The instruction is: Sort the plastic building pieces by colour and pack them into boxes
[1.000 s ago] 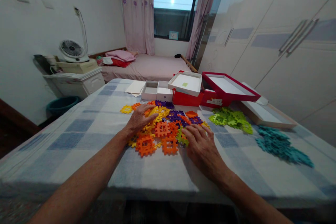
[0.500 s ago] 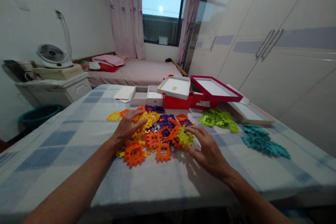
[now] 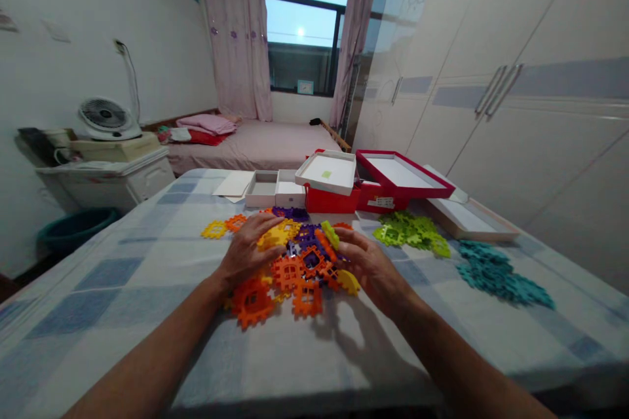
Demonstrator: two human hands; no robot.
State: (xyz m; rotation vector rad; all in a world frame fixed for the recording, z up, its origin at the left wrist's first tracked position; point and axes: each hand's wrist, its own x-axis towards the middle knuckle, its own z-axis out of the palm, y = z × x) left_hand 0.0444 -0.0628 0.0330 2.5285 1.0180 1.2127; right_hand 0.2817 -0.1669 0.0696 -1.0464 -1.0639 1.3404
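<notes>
A mixed pile of orange, yellow and purple plastic puzzle tiles (image 3: 295, 262) lies on the checked tablecloth (image 3: 122, 275) before me. My left hand (image 3: 248, 252) lies flat on the pile's left side, fingers stretched over yellow and orange tiles. My right hand (image 3: 368, 265) is at the pile's right side, fingers curled, and pinches a lime green tile (image 3: 330, 234) lifted on edge above the pile. A yellow tile (image 3: 348, 281) lies just under that hand.
A heap of lime green tiles (image 3: 410, 230) and a heap of teal tiles (image 3: 496, 273) lie to the right. Red and white boxes (image 3: 363, 183) and trays stand behind the pile. A wardrobe (image 3: 515, 91) lines the right; a bed, a fan and a cabinet stand beyond.
My right hand has moved in from the pile's right edge and raised the green tile on edge. My left hand slid a little further over the pile. The camera shifted slightly.
</notes>
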